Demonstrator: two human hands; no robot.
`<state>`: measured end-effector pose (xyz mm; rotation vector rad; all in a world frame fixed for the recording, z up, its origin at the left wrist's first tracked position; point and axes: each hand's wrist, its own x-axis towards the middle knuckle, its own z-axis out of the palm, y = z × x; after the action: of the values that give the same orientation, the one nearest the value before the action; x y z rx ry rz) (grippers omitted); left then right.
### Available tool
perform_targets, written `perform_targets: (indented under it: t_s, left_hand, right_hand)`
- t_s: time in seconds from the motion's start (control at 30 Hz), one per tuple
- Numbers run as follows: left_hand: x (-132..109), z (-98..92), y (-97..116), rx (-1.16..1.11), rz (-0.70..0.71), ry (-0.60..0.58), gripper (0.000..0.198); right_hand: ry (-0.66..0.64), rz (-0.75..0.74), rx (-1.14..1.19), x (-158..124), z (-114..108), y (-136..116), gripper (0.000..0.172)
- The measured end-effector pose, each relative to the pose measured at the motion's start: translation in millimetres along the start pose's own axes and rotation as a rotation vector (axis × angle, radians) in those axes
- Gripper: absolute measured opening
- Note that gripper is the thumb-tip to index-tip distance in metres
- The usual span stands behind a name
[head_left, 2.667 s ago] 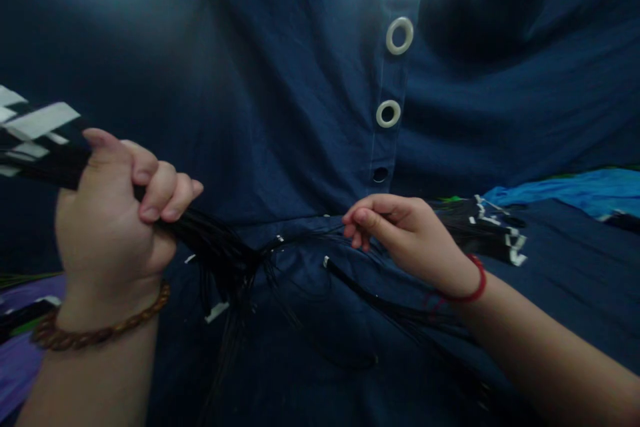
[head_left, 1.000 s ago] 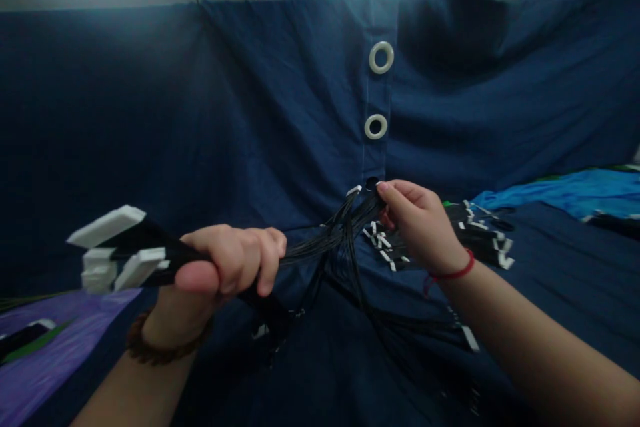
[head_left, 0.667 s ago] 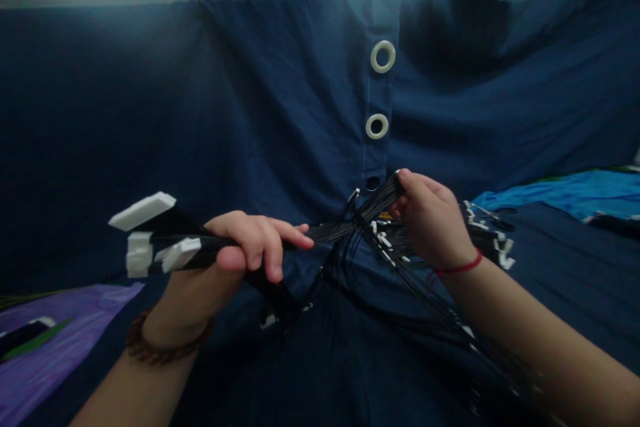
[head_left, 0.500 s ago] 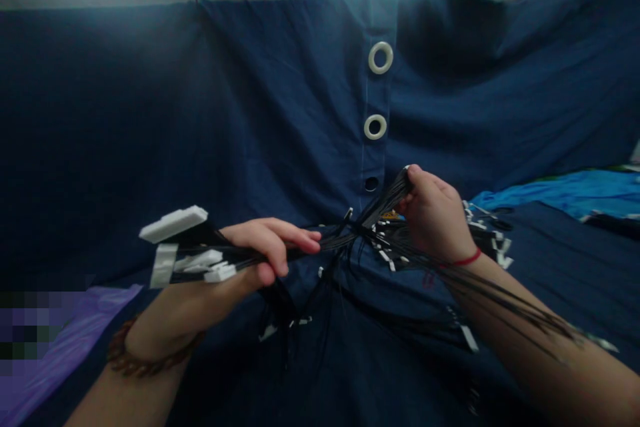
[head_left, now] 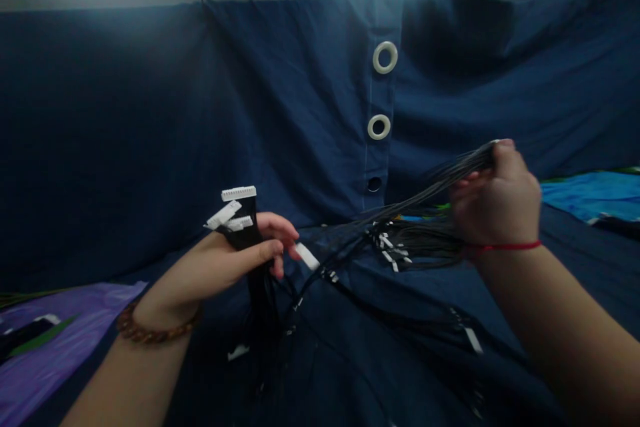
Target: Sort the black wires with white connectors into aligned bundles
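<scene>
My left hand [head_left: 250, 250] is curled round a bundle of black wires [head_left: 261, 293], which hangs down from it. White plug connectors [head_left: 239, 193] top that bundle, standing above the thumb. Close to the left fingertips is another white connector [head_left: 307, 256]; whether they touch it I cannot tell. Off to the right, my right hand [head_left: 500, 200] pinches the end of a second bundle of thin black wires [head_left: 440, 178] between thumb and fingers. That bundle stretches down and left, blurred, towards the middle. The wire tips inside the right hand are mostly hidden.
More black wires [head_left: 425, 240] with small white connectors [head_left: 390, 253] lie on the dark blue cloth. A blue cloth panel with ringed holes [head_left: 385, 57] rises behind. Purple plastic [head_left: 75, 327] lies at left, bright blue material [head_left: 595, 195] at right.
My right hand has moved right and slightly up, drawing its wires out from the other bundle. The left hand's connectors have swung from lying sideways to upright, and its wires now hang down.
</scene>
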<state>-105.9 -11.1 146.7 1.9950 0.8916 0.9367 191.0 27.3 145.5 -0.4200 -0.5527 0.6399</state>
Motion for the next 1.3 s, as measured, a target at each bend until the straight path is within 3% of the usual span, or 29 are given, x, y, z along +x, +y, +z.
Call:
perform_targets:
  t_s: [0.1, 0.3, 0.47, 0.67, 0.83, 1.0, 1.13, 1.3]
  left_hand:
    - [1, -2.8, -1, 0.033, -0.041, 0.029, 0.012]
    - [5, -2.6, -7, -0.031, -0.065, 0.094, 0.014]
    - [5, -3.2, -8, -0.071, -0.041, 0.204, 0.013]
    - [8, -8.4, -2, -0.217, 0.26, 0.454, 0.014]
    - [4, -10.4, 5, -0.324, 0.442, 0.503, 0.016]
    - [-1, -1.2, 11, -0.383, 0.524, 0.499, 0.019]
    - [-6, 13.0, 17, -0.355, 0.614, 0.435, 0.016]
    - [-15, 30.0, 26, -0.315, 0.585, 0.312, 0.018]
  right_hand:
    - [0.02, -0.016, 0.02, 8, -7, -10, 0.015]
    - [-0.058, -0.071, 0.034, 11, -14, -16, 0.012]
    - [-0.128, -0.019, 0.12, 7, -11, -15, 0.014]
    - [-0.31, 0.302, 0.139, 0, -5, -27, 0.041]
    - [-0.52, 0.744, 0.004, -14, 3, -21, 0.034]
    - [-0.693, 1.149, -0.257, -48, 5, 21, 0.018]
    - [-0.762, 1.257, -0.358, -75, 2, 52, 0.02]
    - [-0.766, 1.289, -0.348, -81, 0, 63, 0.019]
